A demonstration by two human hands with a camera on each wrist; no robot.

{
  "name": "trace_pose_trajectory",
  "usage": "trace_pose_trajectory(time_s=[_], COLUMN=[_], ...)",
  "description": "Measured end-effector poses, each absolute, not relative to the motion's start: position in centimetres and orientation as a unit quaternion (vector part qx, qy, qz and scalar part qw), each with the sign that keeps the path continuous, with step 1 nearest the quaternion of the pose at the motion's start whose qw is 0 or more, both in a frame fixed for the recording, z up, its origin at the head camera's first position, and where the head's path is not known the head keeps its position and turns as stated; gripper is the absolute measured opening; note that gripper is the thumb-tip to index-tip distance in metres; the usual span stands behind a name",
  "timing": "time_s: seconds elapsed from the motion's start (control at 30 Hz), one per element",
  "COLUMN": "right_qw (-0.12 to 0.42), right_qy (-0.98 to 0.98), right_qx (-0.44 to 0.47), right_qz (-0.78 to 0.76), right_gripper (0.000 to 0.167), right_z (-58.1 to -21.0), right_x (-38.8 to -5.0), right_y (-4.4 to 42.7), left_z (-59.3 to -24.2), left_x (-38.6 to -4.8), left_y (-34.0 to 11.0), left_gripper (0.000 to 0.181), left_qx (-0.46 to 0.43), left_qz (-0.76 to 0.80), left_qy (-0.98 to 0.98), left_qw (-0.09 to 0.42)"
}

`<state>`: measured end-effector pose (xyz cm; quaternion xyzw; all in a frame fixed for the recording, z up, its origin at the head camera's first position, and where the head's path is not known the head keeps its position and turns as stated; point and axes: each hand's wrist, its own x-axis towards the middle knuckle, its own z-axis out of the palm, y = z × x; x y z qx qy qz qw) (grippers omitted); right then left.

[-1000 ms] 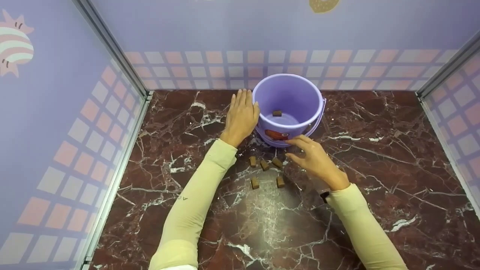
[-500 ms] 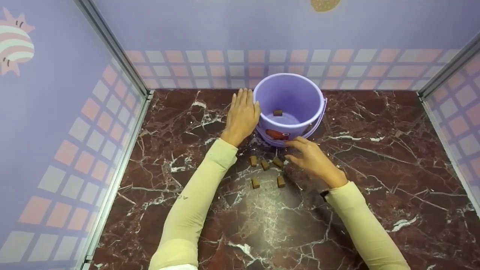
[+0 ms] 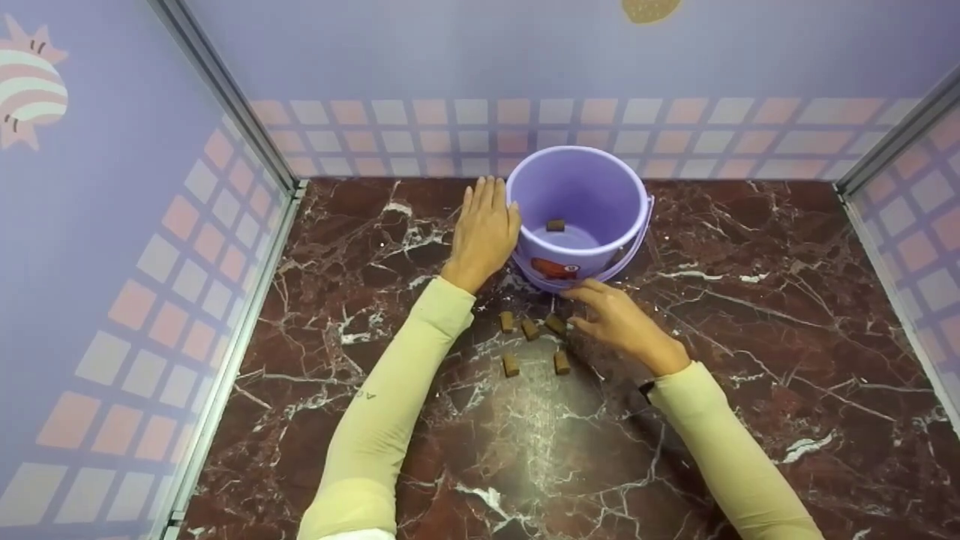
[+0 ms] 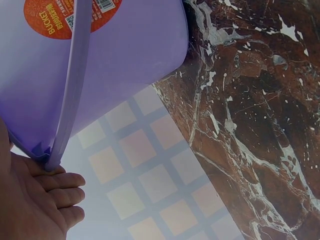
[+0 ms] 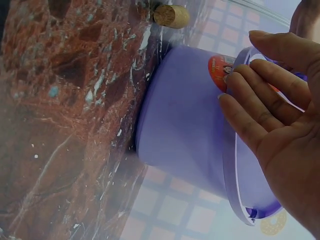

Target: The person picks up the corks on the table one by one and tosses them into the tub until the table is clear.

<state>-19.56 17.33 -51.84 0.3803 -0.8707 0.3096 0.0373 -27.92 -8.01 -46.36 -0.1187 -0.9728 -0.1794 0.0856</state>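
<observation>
A purple bucket (image 3: 574, 259) stands upright near the back wall, its handle (image 5: 230, 165) lowered toward the front. Inside it lies one cork (image 3: 555, 225). My left hand (image 3: 484, 236) rests along the bucket's left side with straight fingers, by the handle's pivot in the left wrist view. In front of the bucket lie several loose corks (image 3: 530, 328). Beside the rightmost back cork (image 3: 555, 324) hovers my right hand (image 3: 619, 319), fingers loosely bent and holding nothing. The right wrist view shows its bare palm (image 5: 290, 145) and a cork (image 5: 171, 16) beyond the fingertips.
The tabletop (image 3: 750, 420) is dark red marble with white veins. Purple panels with pink and white squares enclose it at the back (image 3: 360, 67), left (image 3: 97, 247) and right. A metal strip (image 3: 232, 352) runs along the left edge.
My right hand has shifted slightly left, closer to the corks, and its thumb and fingers have drawn nearer together. The left hand, bucket and corks stay in place.
</observation>
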Motion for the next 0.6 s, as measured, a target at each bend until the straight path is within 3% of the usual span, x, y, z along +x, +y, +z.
trace_pose_trajectory(time_s=[0.6], right_qw=[-0.013], right_qy=[-0.857], right_qx=[0.422], right_qz=[0.295], right_gripper=[0.042], right_z=[-53.4], right_x=[-19.9], right_y=[17.0], left_z=[-46.4], left_x=[-27.9], left_y=[-8.0], left_gripper=[0.061], left_qx=[-0.121], left_qz=[-0.183], left_qy=[-0.972], left_qw=[0.085])
